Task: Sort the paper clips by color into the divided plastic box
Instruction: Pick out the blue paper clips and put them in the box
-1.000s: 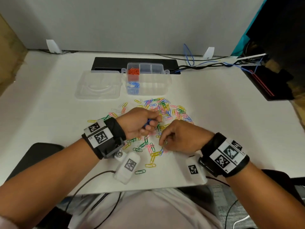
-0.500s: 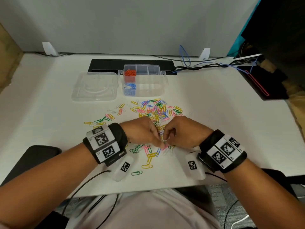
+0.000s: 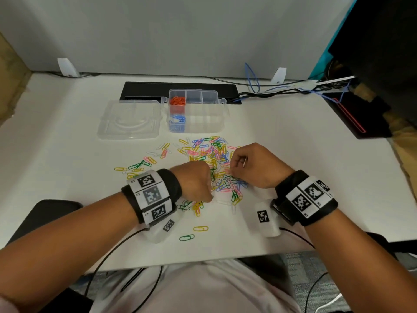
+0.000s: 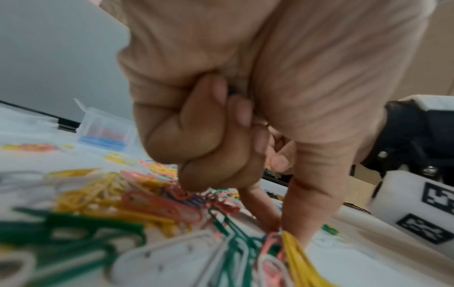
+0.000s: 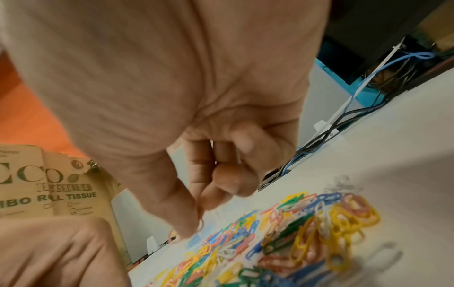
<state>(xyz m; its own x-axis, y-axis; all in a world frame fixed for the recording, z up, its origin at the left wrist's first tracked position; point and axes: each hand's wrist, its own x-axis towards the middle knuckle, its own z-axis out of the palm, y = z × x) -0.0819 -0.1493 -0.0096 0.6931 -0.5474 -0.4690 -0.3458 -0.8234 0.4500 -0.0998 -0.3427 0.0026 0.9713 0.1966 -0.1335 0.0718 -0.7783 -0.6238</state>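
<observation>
In the centre of the head view, a loose heap of mixed-colour paper clips point(image 3: 216, 163) lies on the white bench point(image 3: 293, 136). The left hand point(image 3: 195, 184) sits at the heap's lower left edge, fingers curled tight into the palm; the left wrist view shows a small blue speck point(image 4: 232, 91) between the curled fingers, too little to tell what this grip clamps. The right hand point(image 3: 255, 166) hovers over the heap's right side, thumb and forefinger brought together at the clips; blur hides whether they pinch one. Above the heap, the divided plastic box point(image 3: 203, 114) stands open, orange clips point(image 3: 177, 100) in its far-left compartment, blue clips point(image 3: 178, 119) in the near-left. Its clear lid point(image 3: 129, 119) lies just left of it.
</observation>
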